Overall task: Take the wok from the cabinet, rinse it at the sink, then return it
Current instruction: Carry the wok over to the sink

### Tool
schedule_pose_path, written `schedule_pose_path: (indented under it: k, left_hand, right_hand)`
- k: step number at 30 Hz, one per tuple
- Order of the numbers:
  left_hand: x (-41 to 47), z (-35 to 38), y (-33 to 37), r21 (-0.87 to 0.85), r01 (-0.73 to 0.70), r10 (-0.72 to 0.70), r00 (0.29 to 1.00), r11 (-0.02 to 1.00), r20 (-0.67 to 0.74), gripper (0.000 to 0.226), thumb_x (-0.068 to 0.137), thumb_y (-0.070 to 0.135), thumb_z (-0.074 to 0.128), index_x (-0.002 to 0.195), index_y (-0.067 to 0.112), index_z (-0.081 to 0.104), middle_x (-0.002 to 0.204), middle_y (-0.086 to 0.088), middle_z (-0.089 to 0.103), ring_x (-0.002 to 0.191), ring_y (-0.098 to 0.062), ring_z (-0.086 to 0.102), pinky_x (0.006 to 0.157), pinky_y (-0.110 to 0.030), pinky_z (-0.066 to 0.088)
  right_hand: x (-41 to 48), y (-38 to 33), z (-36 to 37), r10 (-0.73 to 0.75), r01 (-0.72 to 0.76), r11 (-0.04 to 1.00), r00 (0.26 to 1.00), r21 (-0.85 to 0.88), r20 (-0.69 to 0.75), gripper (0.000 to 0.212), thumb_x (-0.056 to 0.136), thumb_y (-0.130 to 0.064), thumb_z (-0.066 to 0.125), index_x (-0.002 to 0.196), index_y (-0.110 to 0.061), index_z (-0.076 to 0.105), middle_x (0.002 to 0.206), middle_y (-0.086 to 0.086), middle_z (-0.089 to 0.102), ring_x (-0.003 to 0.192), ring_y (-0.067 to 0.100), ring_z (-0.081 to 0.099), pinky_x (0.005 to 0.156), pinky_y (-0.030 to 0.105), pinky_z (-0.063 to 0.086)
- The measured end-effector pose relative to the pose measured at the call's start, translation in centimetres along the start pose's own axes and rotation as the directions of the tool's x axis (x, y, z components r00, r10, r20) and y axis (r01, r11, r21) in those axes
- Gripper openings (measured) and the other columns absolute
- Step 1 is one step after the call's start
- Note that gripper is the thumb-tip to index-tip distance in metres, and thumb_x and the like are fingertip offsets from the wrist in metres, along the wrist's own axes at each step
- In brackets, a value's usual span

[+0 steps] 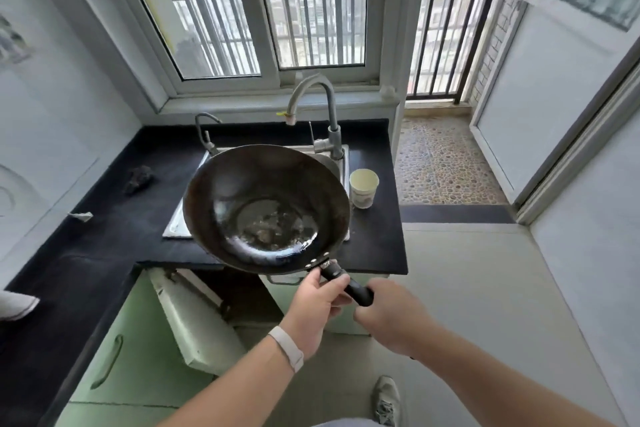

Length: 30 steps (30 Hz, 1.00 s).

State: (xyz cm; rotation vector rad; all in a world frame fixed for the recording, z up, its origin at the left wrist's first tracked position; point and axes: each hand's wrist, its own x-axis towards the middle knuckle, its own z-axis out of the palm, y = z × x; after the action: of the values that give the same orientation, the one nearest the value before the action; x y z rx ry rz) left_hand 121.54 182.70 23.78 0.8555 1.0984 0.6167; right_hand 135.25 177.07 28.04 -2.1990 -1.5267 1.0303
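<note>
A dark round wok (266, 208) with a wet, shiny bottom hangs in the air over the steel sink (180, 222), covering most of the basin. Its black handle (346, 282) points toward me. My left hand (317, 308) grips the handle close to the rivets, and my right hand (391, 317) grips the handle's end. The grey faucet (327, 107) arches behind the wok; I see no water running. Under the counter the cabinet door (194, 326) stands open.
A pale paper cup (363, 187) stands on the black counter (374, 239) right of the sink. A dark scrubber (138, 177) and a paper scrap (81, 216) lie on the left. A small second tap (204, 130) rises behind the sink. A balcony doorway (446, 163) opens at right.
</note>
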Motion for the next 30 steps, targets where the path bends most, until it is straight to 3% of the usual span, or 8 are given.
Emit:
schedule_pose_path:
  k: [7,11,17,19,22,27,30]
  left_hand:
    - [4.6,2.7,2.8,-0.03,0.013,-0.016,0.995,0.999,-0.101,0.008,0.094,0.017,0.062,0.099,0.02,0.057,0.097,-0.007,0.065,0.079,-0.019,0.059,0.067,-0.027,0.041]
    - [6.1,2.6,3.8,-0.042,0.016,-0.021,0.991,0.999,-0.135,0.016,0.093,0.017,0.063,0.108,0.017,0.06,0.096,-0.006,0.067,0.077,-0.017,0.06,0.066,-0.025,0.042]
    - [8.7,1.9,5.2,-0.047,0.032,-0.04,0.986,0.998,-0.163,0.031,0.093,0.016,0.062,0.122,0.008,0.058,0.091,-0.005,0.066,0.068,-0.011,0.061,0.07,-0.027,0.044]
    - [9.6,1.4,5.6,-0.054,0.039,-0.047,0.987,0.998,-0.155,0.029,0.093,0.016,0.062,0.121,0.007,0.058,0.094,-0.007,0.065,0.069,-0.011,0.061,0.069,-0.026,0.045]
    - [11.2,0.0,6.1,-0.063,0.043,-0.051,0.99,0.997,-0.128,0.02,0.093,0.017,0.063,0.113,0.014,0.062,0.093,-0.005,0.066,0.071,-0.011,0.063,0.071,-0.026,0.046]
    - [14.7,-3.5,7.4,-0.056,0.064,-0.068,0.995,0.996,-0.07,0.016,0.094,0.017,0.062,0.11,0.019,0.065,0.083,0.003,0.069,0.076,-0.012,0.064,0.073,-0.026,0.045]
    - [16.9,-5.8,8.0,-0.059,0.085,-0.086,0.996,0.995,-0.013,0.02,0.094,0.018,0.062,0.114,0.019,0.065,0.091,0.0,0.069,0.081,-0.013,0.066,0.071,-0.025,0.046]
  right_hand:
    - [6.8,1.2,-3.9,-0.086,0.088,0.995,0.995,-0.035,0.051,0.018,0.076,-0.029,0.06,0.067,-0.019,0.047,0.065,-0.003,0.054,0.061,0.021,0.054,0.053,0.032,0.039]
    - [9.3,1.1,-4.4,-0.114,0.113,0.993,0.99,0.013,0.082,0.015,0.074,-0.029,0.06,0.075,-0.014,0.057,0.066,-0.001,0.058,0.067,0.027,0.064,0.06,0.037,0.053]
    - [12.7,-0.1,-5.0,-0.141,0.145,0.989,0.983,-0.024,0.119,0.012,0.076,-0.024,0.061,0.068,-0.022,0.051,0.063,-0.005,0.053,0.056,0.014,0.052,0.05,0.028,0.039]
    - [13.6,-0.6,-5.2,-0.134,0.137,0.99,0.982,-0.015,0.133,0.017,0.077,-0.021,0.062,0.065,-0.024,0.05,0.061,-0.006,0.053,0.053,0.011,0.049,0.048,0.025,0.036]
    - [15.7,-1.4,-4.8,-0.114,0.122,0.991,0.984,-0.049,0.135,0.005,0.076,-0.024,0.062,0.075,-0.02,0.059,0.066,-0.003,0.057,0.058,0.017,0.054,0.05,0.027,0.04]
    - [19.1,-3.6,-3.6,-0.069,0.081,0.993,0.989,-0.09,0.132,0.019,0.078,-0.03,0.064,0.091,-0.017,0.068,0.076,0.001,0.066,0.069,0.021,0.065,0.065,0.037,0.055]
    - [21.3,-5.1,-3.0,-0.043,0.059,0.989,0.991,-0.133,0.127,0.019,0.078,-0.032,0.064,0.091,-0.019,0.068,0.078,0.001,0.067,0.07,0.021,0.065,0.068,0.039,0.057]
